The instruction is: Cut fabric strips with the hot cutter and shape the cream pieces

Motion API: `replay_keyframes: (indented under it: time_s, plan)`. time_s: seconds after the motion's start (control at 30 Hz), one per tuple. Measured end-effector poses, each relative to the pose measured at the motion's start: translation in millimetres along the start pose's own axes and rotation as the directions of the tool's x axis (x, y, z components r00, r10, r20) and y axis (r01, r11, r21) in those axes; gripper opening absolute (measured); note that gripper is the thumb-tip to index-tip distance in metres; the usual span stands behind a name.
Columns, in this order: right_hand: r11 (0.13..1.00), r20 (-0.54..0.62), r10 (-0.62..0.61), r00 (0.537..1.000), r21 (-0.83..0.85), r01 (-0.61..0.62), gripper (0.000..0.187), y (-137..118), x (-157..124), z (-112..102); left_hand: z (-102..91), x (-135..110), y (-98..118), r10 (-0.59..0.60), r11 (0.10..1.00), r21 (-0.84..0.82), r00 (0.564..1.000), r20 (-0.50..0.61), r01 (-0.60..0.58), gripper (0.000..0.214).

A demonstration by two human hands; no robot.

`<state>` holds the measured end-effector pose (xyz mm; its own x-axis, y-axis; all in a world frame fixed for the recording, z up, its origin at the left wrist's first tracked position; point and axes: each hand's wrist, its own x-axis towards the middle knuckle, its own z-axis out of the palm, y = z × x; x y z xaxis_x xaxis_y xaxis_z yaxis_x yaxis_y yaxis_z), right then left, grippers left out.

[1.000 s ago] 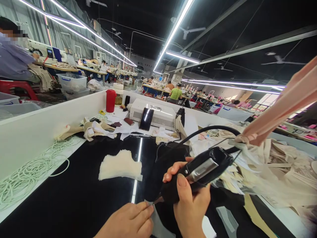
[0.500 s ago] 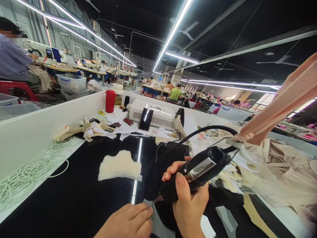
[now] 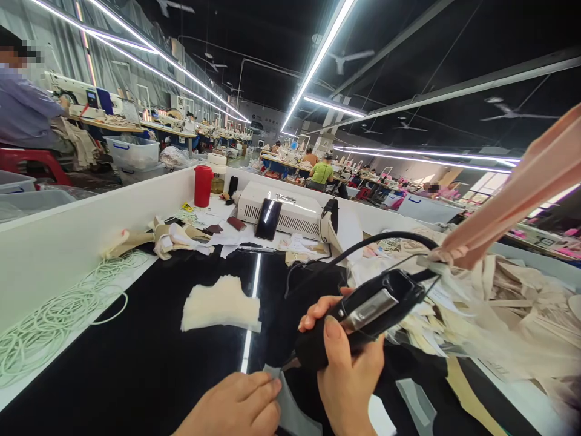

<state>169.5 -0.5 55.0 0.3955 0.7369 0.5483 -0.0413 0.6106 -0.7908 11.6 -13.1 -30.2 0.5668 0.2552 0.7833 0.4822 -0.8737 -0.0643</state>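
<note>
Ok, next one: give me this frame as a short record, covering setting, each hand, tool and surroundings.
setting: garment workshop, black-topped worktable with white side walls
right hand: gripping black corded handheld tool with a metal plate, tip pointing down-left
left hand: fingers curled, resting on pale grey fabric piece beside the tool's tip
nearby: cream fabric stack; coil of white cord; heap of beige straps
far end: red cylindrical bottle; white box-shaped machine

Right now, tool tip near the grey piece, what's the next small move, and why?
Probably ease the black corded hand tool onto the pale grey fabric piece: its tip is at the edge, right hand in full grip, left hand holding the piece beside it.
</note>
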Motion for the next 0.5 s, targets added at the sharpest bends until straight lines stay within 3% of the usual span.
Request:
replay_keyframes:
  time_s: [0.5]
  plan:
    - [1.0,-0.062,0.029,0.998,-0.005,-0.029,0.028,-0.8,1.0,3.8,1.7,-0.7,-0.4,0.003,1.0,0.025,1.0,0.0,-0.003,0.048]
